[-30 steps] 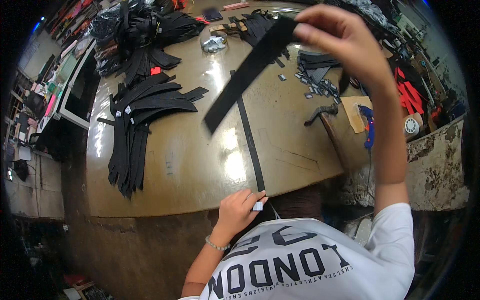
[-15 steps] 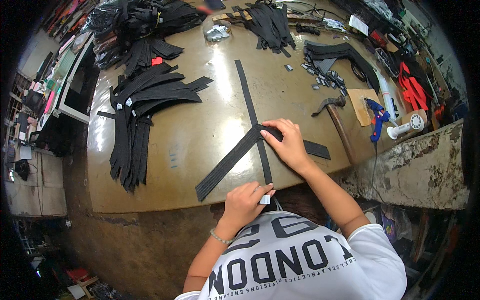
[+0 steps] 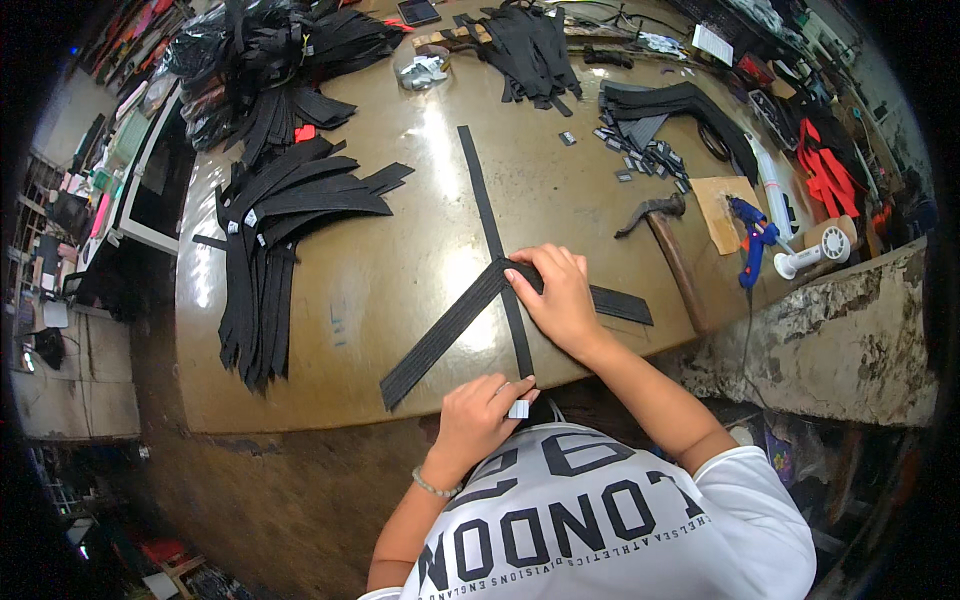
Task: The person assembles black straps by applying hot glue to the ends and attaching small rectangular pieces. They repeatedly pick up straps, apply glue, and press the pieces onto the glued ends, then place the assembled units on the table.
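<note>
A wide ribbed black strap (image 3: 440,337) lies on the table, bent at an angle, its two legs spreading toward me. Across its bend runs a narrow black strap (image 3: 478,190), stretching from mid-table to the near edge. My right hand (image 3: 556,303) is closed over the bend, thumb and fingers pinching the wide strap and hiding part of it. At the table's near edge my left hand (image 3: 478,418) pinches the near end of the narrow strap. A small pale rectangular tag (image 3: 518,409) shows at its fingertips.
Bundled black straps (image 3: 258,300) lie at left, with more piled behind. To the right are a hammer (image 3: 672,250), a blue glue gun (image 3: 752,240) on cardboard, a white spool (image 3: 815,253) and scattered small tags (image 3: 645,160). A clear jar (image 3: 423,70) stands at the back.
The view has shifted slightly, so the table things sit a little differently in the picture. Both hands keep their grips on the straps.
</note>
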Tool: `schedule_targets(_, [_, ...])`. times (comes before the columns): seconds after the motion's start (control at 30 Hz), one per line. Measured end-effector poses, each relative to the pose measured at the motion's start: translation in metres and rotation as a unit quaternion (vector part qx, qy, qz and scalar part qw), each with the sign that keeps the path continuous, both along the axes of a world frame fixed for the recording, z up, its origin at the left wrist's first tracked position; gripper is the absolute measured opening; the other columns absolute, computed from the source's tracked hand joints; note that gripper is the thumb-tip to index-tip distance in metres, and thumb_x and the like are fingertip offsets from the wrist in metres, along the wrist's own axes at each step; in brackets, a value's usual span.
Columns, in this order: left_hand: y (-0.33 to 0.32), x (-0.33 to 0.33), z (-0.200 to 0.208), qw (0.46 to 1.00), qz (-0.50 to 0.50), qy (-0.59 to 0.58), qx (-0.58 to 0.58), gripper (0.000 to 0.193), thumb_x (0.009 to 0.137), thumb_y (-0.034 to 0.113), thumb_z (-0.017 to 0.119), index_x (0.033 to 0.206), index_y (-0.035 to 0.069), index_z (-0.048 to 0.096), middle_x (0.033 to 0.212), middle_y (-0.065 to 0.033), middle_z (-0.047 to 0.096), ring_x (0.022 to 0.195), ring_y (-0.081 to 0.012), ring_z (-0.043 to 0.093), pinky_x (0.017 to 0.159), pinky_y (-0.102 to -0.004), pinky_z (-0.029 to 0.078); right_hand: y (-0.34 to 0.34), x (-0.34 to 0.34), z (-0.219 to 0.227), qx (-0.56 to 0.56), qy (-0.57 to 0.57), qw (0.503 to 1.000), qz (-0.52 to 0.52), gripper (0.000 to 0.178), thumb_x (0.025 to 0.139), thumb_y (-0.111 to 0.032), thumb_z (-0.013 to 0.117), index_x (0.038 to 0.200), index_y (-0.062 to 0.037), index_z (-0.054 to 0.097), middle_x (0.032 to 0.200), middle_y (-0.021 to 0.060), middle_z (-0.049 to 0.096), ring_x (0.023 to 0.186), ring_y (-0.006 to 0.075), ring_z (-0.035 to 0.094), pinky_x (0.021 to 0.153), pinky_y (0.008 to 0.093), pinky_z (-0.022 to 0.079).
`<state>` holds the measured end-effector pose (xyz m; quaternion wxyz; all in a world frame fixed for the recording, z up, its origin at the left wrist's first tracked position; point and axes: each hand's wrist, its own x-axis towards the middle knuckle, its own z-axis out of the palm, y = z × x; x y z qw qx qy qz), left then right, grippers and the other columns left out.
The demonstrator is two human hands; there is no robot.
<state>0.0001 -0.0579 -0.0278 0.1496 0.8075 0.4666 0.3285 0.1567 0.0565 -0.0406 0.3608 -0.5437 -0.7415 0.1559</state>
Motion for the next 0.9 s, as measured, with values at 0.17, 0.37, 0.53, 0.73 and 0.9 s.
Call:
schedule_targets(0.17, [-0.001,0.002,0.006,1.000,-0.005,0.002,-0.029,0.015,0.082,0.022,0.074,0.092,0.011,0.071,0.068,-0.0048,0.053,0.061,-0.0230,0.057,0.053,-0.0356,0.045,-0.001,0.001,0.002,0.006,0.025,1.000,0.011,0.020,0.088,-0.020,0.069,0.105,-0.0106,0.068,0.098,0.0038,0.063,0.097,0.0216,0.058,0.087,0.0363,0.036])
schedule_targets(0.37, [0.024,-0.008,0.027,0.986,-0.033,-0.017,-0.163,0.014,0.080,0.012,0.070,0.094,0.009,0.070,0.076,-0.0105,0.062,0.072,-0.0305,0.063,0.061,-0.0400,0.049,-0.001,0.001,0.005,-0.004,-0.015,1.000,0.019,0.014,0.087,-0.020,0.068,0.099,-0.0143,0.073,0.094,0.0024,0.060,0.095,0.0208,0.057,0.083,0.0366,0.035])
schedule_targets(0.53, [0.074,-0.002,0.020,0.988,0.137,-0.022,-0.063,0.043,0.075,0.002,0.065,0.116,0.014,0.066,0.090,-0.0107,0.063,0.082,-0.0322,0.064,0.071,-0.0411,0.051,-0.002,0.001,-0.005,0.034,-0.011,0.999,0.015,0.014,0.086,-0.021,0.067,0.099,-0.0185,0.073,0.094,0.0026,0.059,0.093,0.0214,0.057,0.080,0.0390,0.037])
schedule_targets(0.73, [0.075,0.009,0.016,0.978,0.159,0.074,-0.112,0.060,0.076,0.002,0.065,0.132,0.023,0.060,0.094,-0.0090,0.060,0.086,-0.0293,0.063,0.072,-0.0407,0.050,-0.007,0.017,0.028,-0.054,-0.146,0.987,-0.049,0.023,0.087,-0.032,0.067,0.095,-0.0106,0.064,0.087,0.0106,0.066,0.084,0.0301,0.065,0.075,0.0401,0.042])
schedule_targets(0.9, [0.074,0.011,0.018,0.970,0.165,0.143,-0.108,0.059,0.078,0.004,0.065,0.133,0.024,0.059,0.090,-0.0105,0.053,0.081,-0.0308,0.060,0.068,-0.0414,0.049,-0.047,0.149,0.065,-0.086,-0.049,0.944,-0.314,0.031,0.076,-0.031,0.078,0.084,-0.0062,0.063,0.081,0.0140,0.066,0.074,0.0331,0.064,0.067,0.0426,0.049])
